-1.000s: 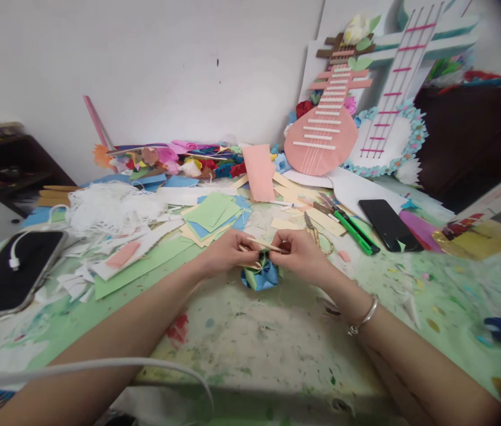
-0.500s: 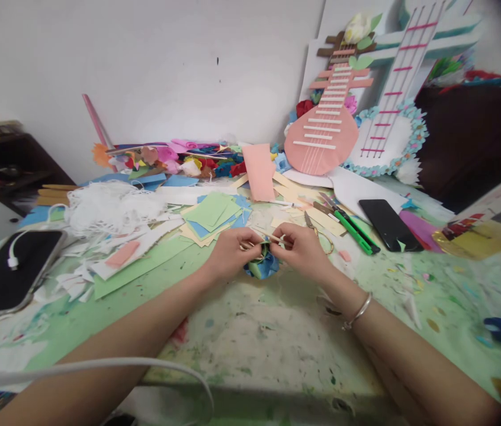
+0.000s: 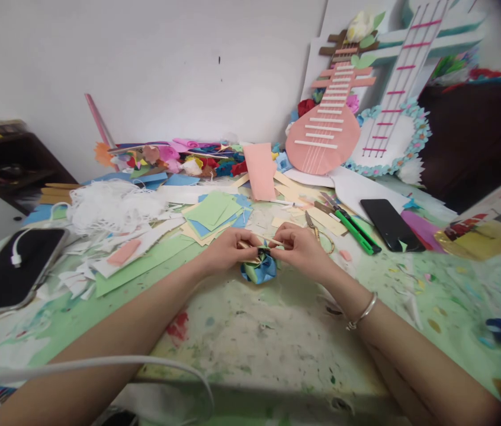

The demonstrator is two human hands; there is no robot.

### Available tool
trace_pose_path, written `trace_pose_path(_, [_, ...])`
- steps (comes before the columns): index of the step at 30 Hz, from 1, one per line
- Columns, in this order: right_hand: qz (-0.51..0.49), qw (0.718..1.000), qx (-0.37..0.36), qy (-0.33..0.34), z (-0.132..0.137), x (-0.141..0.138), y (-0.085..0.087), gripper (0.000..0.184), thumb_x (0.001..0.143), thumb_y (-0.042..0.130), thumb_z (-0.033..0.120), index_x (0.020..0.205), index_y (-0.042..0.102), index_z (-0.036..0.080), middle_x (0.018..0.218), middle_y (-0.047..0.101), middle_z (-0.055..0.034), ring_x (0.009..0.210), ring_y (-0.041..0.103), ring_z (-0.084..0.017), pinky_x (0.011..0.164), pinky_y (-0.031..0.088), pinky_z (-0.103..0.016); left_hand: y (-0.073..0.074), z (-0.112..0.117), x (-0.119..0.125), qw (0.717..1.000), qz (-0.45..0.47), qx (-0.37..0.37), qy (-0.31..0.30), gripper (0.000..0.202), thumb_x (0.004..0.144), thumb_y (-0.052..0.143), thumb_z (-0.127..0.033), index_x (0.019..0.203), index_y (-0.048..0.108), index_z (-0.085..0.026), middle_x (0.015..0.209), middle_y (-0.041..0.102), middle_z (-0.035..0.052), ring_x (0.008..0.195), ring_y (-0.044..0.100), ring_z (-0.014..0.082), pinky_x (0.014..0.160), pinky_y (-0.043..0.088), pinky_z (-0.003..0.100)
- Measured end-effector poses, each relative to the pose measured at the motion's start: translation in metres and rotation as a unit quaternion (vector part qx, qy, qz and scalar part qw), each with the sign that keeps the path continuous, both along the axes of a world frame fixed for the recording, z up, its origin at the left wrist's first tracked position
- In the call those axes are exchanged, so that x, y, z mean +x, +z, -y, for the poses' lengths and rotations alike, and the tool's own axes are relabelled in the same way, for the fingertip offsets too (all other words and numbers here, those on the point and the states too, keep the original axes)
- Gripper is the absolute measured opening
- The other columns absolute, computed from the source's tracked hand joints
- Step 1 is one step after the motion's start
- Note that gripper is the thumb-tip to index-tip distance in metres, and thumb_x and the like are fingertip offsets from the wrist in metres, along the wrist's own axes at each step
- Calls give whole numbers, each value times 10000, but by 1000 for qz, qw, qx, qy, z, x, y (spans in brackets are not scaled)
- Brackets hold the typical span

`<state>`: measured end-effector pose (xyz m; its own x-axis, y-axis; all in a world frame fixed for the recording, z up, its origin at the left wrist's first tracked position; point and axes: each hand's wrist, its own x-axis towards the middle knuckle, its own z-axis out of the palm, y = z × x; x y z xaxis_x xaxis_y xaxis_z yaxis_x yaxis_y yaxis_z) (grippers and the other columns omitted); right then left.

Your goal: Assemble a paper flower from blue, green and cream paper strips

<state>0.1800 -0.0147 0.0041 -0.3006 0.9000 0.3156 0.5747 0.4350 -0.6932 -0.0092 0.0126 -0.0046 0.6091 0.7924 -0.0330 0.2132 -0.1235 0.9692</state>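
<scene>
Between my two hands is a small blue, green and cream paper flower (image 3: pixel 258 271), its petals hanging just above or on the table; I cannot tell which. My left hand (image 3: pixel 228 251) is closed, thumb and fingertips pinching the flower's upper left edge. My right hand (image 3: pixel 300 248) pinches at its upper right and also holds a thin pale stick (image 3: pixel 274 242) that points left across the top. Fingers partly hide the dark middle where both hands meet. Gold-handled scissors (image 3: pixel 317 232) lie just beyond my right hand.
Green and blue paper squares (image 3: pixel 215 212) lie beyond my left hand. A green cutter (image 3: pixel 359 234) and a black phone (image 3: pixel 390 225) are at the right. A tablet-like device (image 3: pixel 15 269) sits far left. A white cable (image 3: pixel 144 360) crosses over my left forearm.
The flower has turned a little and sits slightly lower, showing more of its blue petals. Both hands keep their pinch and have barely shifted.
</scene>
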Motion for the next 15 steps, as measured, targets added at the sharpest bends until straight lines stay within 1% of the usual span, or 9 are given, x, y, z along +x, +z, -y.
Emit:
trace_pose_path(3, [-17, 999, -18, 32, 0, 0, -2, 53, 686, 576, 155, 636, 583, 139, 697, 454, 20, 558, 383, -66, 520, 280, -207, 1, 1, 0, 1000, -7, -5, 2, 193, 673, 632, -265, 760, 631, -93, 669, 629, 36, 576, 558, 103, 548, 417, 190])
trace_pose_path(6, [-2, 999, -20, 50, -1, -1, -5, 36, 678, 563, 142, 641, 564, 142, 703, 446, 24, 576, 395, -68, 534, 289, -203, 3, 2, 2, 1000, -17, 11, 8, 145, 660, 620, -226, 701, 618, -87, 609, 586, 8, 538, 519, 85, 516, 381, 178])
trace_pose_path(10, [26, 999, -13, 38, -1, -3, -7, 33, 680, 545, 153, 649, 534, 146, 712, 450, 18, 621, 420, -85, 567, 300, -209, 2, 2, 3, 998, -24, 55, 25, 112, 660, 591, -200, 671, 604, -89, 568, 534, -19, 506, 462, 66, 478, 325, 168])
trace_pose_path(15, [48, 999, 7, -7, 1, -7, -6, 45, 661, 533, 173, 638, 499, 155, 705, 447, 9, 645, 424, -109, 569, 294, -222, -4, 5, 6, 995, -24, 69, 66, 128, 657, 570, -200, 686, 613, -84, 603, 554, -5, 525, 480, 77, 493, 344, 179])
